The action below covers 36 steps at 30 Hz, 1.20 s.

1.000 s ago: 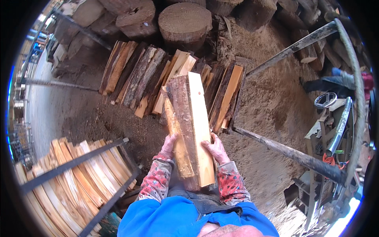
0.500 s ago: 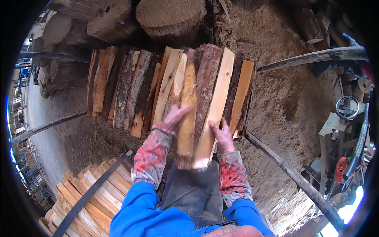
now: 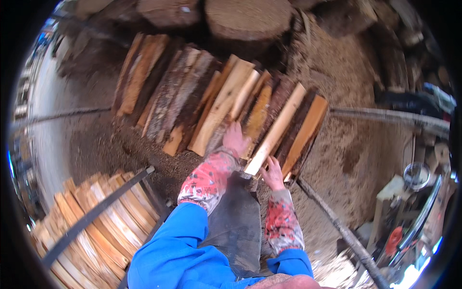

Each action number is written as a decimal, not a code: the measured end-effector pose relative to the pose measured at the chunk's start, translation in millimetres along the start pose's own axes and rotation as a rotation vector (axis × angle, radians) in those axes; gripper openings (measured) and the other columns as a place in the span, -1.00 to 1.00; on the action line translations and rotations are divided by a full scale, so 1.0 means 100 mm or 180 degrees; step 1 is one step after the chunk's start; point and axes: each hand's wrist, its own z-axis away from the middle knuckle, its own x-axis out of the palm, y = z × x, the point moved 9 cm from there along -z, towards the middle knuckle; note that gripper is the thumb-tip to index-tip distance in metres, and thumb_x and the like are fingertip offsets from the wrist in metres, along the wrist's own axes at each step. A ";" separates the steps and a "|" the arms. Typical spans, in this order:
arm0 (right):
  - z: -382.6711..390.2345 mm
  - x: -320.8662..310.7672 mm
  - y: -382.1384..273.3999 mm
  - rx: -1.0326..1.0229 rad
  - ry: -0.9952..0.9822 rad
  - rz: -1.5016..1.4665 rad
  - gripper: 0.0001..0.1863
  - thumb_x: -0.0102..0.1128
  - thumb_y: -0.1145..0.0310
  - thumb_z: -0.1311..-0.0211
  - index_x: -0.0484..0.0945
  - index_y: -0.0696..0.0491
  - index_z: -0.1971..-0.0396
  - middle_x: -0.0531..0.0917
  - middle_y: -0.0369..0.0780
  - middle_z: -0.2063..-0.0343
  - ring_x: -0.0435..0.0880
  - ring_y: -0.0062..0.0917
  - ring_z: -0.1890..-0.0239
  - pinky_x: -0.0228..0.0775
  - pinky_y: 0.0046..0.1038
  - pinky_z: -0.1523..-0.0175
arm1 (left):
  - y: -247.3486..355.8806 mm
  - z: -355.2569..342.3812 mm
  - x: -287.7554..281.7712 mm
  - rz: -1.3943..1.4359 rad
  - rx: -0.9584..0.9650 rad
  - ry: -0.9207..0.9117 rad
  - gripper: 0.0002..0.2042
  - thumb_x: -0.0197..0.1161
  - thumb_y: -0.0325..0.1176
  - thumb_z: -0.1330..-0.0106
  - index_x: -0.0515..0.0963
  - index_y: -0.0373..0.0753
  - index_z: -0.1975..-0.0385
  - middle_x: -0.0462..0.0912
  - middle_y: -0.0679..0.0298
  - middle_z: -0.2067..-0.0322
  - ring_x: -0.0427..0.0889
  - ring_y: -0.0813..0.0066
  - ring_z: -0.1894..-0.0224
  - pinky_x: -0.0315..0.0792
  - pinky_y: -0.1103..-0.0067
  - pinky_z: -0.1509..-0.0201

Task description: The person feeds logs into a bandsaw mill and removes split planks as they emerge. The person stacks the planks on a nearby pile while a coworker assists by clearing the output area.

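A row of split firewood (image 3: 179,94), some pieces with bark and some bare, lies side by side in front of me. My left hand (image 3: 236,138) rests at the near end of a yellowish split log (image 3: 258,113), fingers stretched and partly blurred. A pale, bare split log (image 3: 279,129) slants beside a bark-covered piece toward the right part of the row. My right hand (image 3: 273,173) is against the near right side of this pale log, with thumb and fingers apart. Both hands touch the wood from either side; the undersides of the fingers are hidden.
Thick round logs (image 3: 248,18) stand behind the row. Stacked split wood (image 3: 91,216) sits at the lower left behind a dark metal bar (image 3: 96,214). Poles (image 3: 341,226) slant outward from the row. At the right are a handwheel (image 3: 416,176) and an orange coil (image 3: 393,241).
The yellowish, bark-covered and pale logs that were between my hands have moved away from me and down into the row. The view has turned and shifted.
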 end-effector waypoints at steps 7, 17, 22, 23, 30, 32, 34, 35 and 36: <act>1.08 -0.53 0.32 0.0504 0.0090 0.0277 -0.33 0.37 0.07 -0.19 0.49 0.20 -0.19 0.48 0.08 -0.18 0.46 -0.07 -0.25 0.31 -0.22 -0.34 | -0.86 1.42 -0.45 0.0790 -0.1310 -0.0686 -0.23 0.32 0.01 -0.19 0.31 -0.47 -0.26 0.47 -0.26 -0.15 0.47 -0.20 -0.20 0.39 0.19 -0.29; 1.07 -1.82 0.76 -0.0151 0.0459 0.1654 -0.48 0.41 0.15 -0.10 0.60 0.13 -0.02 0.53 -0.06 -0.05 0.45 -0.13 -0.18 0.36 -0.12 -0.23 | -1.64 3.71 -0.64 0.0996 -0.3047 -0.0474 -0.36 0.32 0.06 -0.15 0.54 -0.40 -0.05 0.64 -0.21 0.01 0.63 -0.10 -0.10 0.49 0.21 -0.20; 1.01 -2.03 0.76 0.0131 -0.0031 0.1936 -0.41 0.23 -0.04 -0.20 0.57 0.08 -0.10 0.55 -0.08 -0.09 0.43 -0.13 -0.23 0.27 -0.10 -0.32 | -1.28 4.83 0.05 0.1317 -0.3742 -0.0186 -0.30 0.39 0.07 -0.14 0.54 -0.39 -0.13 0.59 -0.13 -0.13 0.56 0.02 -0.22 0.41 0.29 -0.33; 1.00 -2.00 0.73 0.0087 -0.0078 0.1937 -0.40 0.23 -0.04 -0.19 0.58 0.09 -0.10 0.56 -0.07 -0.09 0.44 -0.13 -0.23 0.28 -0.11 -0.32 | -1.15 4.97 0.15 0.1454 -0.3856 -0.0171 -0.29 0.40 0.07 -0.13 0.52 -0.39 -0.15 0.57 -0.13 -0.15 0.54 0.03 -0.24 0.40 0.31 -0.34; 0.92 -1.66 0.88 -0.0459 -0.0424 0.1556 -0.47 0.37 0.10 -0.10 0.65 0.20 0.04 0.70 0.02 0.08 0.67 -0.23 0.00 0.47 -0.32 -0.13 | -0.65 5.97 0.78 0.1718 -0.4032 0.0907 -0.39 0.41 0.09 -0.10 0.62 -0.44 0.14 0.70 -0.17 0.17 0.70 -0.04 0.05 0.55 0.26 -0.07; 0.89 -1.55 0.94 -0.0513 -0.0772 0.1236 -0.50 0.41 0.13 -0.09 0.66 0.23 0.10 0.74 -0.02 0.17 0.71 -0.32 0.08 0.48 -0.38 -0.08 | -0.52 6.11 0.85 0.1774 -0.4119 0.1189 -0.42 0.41 0.09 -0.09 0.63 -0.45 0.27 0.70 -0.20 0.27 0.71 -0.08 0.14 0.56 0.22 0.02; 0.96 -1.45 0.88 -0.0351 -0.1041 0.1166 -0.50 0.38 0.19 -0.15 0.62 0.26 0.01 0.74 -0.02 0.15 0.69 -0.36 0.06 0.49 -0.39 -0.07 | -0.43 6.26 1.05 0.2171 -0.4340 0.1346 -0.43 0.42 0.05 -0.13 0.61 -0.46 0.22 0.71 -0.19 0.21 0.72 -0.02 0.10 0.56 0.26 -0.02; 0.99 -1.43 0.89 -0.0373 -0.1099 0.1234 -0.55 0.38 0.19 -0.16 0.65 0.23 0.07 0.76 -0.08 0.20 0.68 -0.43 0.12 0.48 -0.42 -0.05 | -0.29 6.41 1.24 0.2466 -0.4340 0.1496 -0.43 0.42 0.03 -0.14 0.59 -0.46 0.16 0.71 -0.18 0.17 0.72 0.02 0.07 0.57 0.27 -0.03; 0.98 -1.37 0.99 -0.0390 -0.1131 0.1190 -0.60 0.39 0.20 -0.16 0.68 0.20 0.14 0.77 -0.14 0.25 0.68 -0.50 0.17 0.47 -0.45 -0.02 | -0.28 6.57 1.38 0.2651 -0.4265 0.1685 -0.43 0.43 0.00 -0.16 0.58 -0.46 0.10 0.71 -0.17 0.14 0.72 0.06 0.05 0.57 0.29 -0.05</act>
